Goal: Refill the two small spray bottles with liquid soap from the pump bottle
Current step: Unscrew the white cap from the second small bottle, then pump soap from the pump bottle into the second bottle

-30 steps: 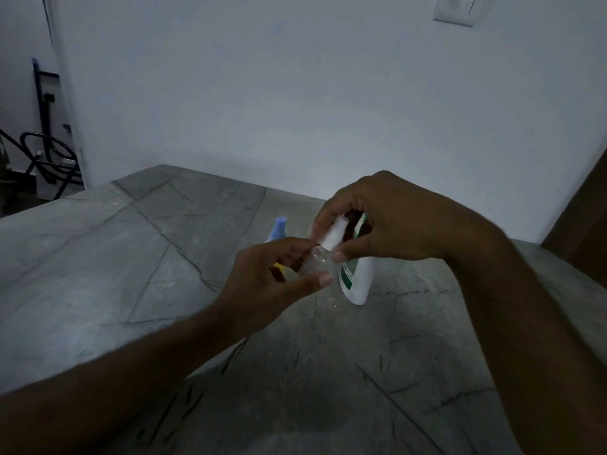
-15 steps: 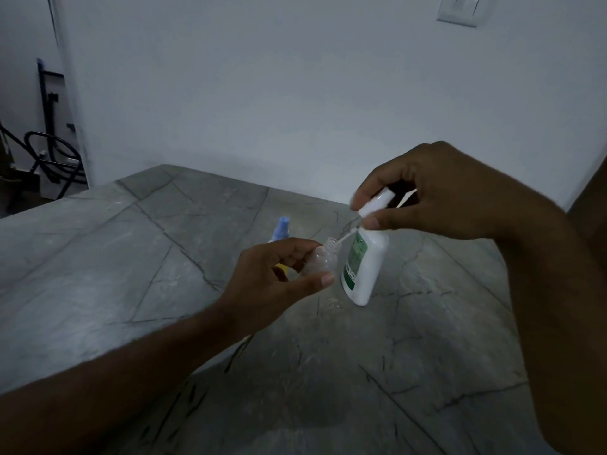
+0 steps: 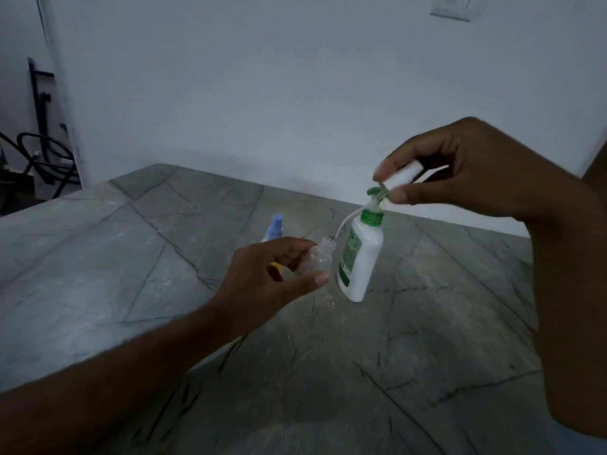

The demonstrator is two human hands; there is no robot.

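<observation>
Grey veined stone forms the countertop (image 3: 427, 356) that fills the lower two thirds of the head view, meeting a pale wall (image 3: 262, 93) along its far edge. At centre, the left hand (image 3: 262, 284) holds a small clear spray bottle (image 3: 315, 261) off the surface, thumb and fingers curled round its body; the bottle tilts with its uncapped neck toward 1 o'clock. From that neck a thin white dip tube (image 3: 345, 223) curves up toward 1 o'clock to the white spray cap (image 3: 399, 174), which the right hand (image 3: 476, 172) pinches between thumb and forefinger — the remaining fingers are loosely bent above it. The lower tip of the tube lies at the mouth of the bottle; whether it is inside or just clear of the rim cannot be told.

Just beside the clear bottle, at its 3 o'clock, stands the white pump bottle (image 3: 361, 257) with a green label and green collar, resting on the countertop and appearing to lean in this wide-angle view. Its green pump head (image 3: 376, 192) sits directly below the right thumb; contact between them cannot be judged.

At 10 o'clock from the left hand, partly hidden behind its fingers, stands the second spray bottle (image 3: 275, 229) — blue cap, yellowish body — on the countertop.

A white switch plate (image 3: 455, 6) is on the wall at 1 o'clock of the frame; a black metal stand (image 3: 42, 152) is at 9 o'clock.
</observation>
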